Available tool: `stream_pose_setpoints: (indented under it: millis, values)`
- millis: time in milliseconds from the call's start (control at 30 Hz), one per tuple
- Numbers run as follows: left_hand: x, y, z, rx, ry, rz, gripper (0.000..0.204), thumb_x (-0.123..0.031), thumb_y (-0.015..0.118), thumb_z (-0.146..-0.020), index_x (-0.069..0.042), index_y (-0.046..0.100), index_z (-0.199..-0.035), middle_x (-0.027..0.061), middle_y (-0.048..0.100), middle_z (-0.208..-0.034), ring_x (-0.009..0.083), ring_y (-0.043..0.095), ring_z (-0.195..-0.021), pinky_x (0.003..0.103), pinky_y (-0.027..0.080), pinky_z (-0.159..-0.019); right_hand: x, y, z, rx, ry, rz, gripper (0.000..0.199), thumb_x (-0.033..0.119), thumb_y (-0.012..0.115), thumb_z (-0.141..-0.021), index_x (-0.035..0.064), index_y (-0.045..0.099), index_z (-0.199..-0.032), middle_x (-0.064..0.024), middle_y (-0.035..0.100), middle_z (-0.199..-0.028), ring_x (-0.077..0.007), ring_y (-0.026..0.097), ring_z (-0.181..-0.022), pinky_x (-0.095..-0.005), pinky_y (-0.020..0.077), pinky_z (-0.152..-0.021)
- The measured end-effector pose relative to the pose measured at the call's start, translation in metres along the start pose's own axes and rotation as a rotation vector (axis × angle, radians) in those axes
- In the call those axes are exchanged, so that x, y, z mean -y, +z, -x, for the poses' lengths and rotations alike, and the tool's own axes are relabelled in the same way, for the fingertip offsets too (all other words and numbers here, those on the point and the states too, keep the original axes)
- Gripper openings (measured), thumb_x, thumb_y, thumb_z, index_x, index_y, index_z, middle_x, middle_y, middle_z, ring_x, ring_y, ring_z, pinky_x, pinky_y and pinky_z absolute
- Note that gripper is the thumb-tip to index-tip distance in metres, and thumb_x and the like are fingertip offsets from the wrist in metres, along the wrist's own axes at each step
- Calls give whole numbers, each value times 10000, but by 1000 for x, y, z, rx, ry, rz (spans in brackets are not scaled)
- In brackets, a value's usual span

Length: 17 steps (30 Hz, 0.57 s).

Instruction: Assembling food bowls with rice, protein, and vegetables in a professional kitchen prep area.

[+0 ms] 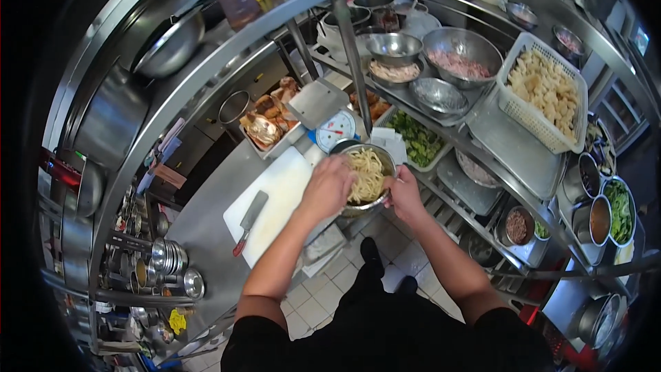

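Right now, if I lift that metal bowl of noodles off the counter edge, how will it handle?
The metal bowl looks thin and smooth, so probably light and slippery. The noodles sit loosely heaped, likely floppy and shifting if tilted. Left hand and right hand both steady it.

You stand at a stainless steel counter [206,227], and on it lies a white cutting board [279,196] with a red-handled cleaver [249,220] resting on its left part. Behind the board you have a tray of browned pieces [272,120], a small kitchen scale [335,129] and a tray of chopped greens [418,141]. The steel rack shelf [513,145] to your right carries metal bowls [441,96] and a white plastic basket [544,89] of pale cut pieces.
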<state>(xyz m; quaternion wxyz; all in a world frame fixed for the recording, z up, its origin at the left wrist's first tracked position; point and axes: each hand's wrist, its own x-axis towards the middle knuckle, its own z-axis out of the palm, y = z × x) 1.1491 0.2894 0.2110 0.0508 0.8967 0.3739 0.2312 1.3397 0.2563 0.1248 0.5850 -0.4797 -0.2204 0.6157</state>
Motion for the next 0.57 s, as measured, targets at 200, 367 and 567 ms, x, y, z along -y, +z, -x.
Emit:
stream_pose_setpoints:
  millis: [200, 367, 567]
  values:
    - [97, -59, -112, -138, -486, 1101, 280, -265, 435, -1040, -47, 609, -1019, 96, 612, -943, 262, 585, -956, 371, 454, -915, 47, 107, -106, 32, 23, -6, 183, -4, 561, -810, 94, 435, -899, -72, 543, -679, -176, 504, -426, -316, 439, -364]
    - [159, -73, -191, -399, -525, 1826, 347, -320, 370, -1056, -125, 431, -776, 60, 548, -769, 232, 535, -702, 402, 460, -845, 50, 168, -179, -29, -46, -19, 191, 4, 558, -815, 86, 405, -897, -83, 535, -681, -178, 511, -425, -329, 469, -373]
    - [223, -71, -226, -305, -509, 1884, 357, -385, 451, -1014, -139, 424, -758, -3, 329, -602, 170, 373, -543, 398, 429, -715, 38, 157, -230, -2, -42, 90, 220, 19, 578, -821, 100, 417, -947, -95, 564, -714, -205, 566, -460, -310, 471, -359]
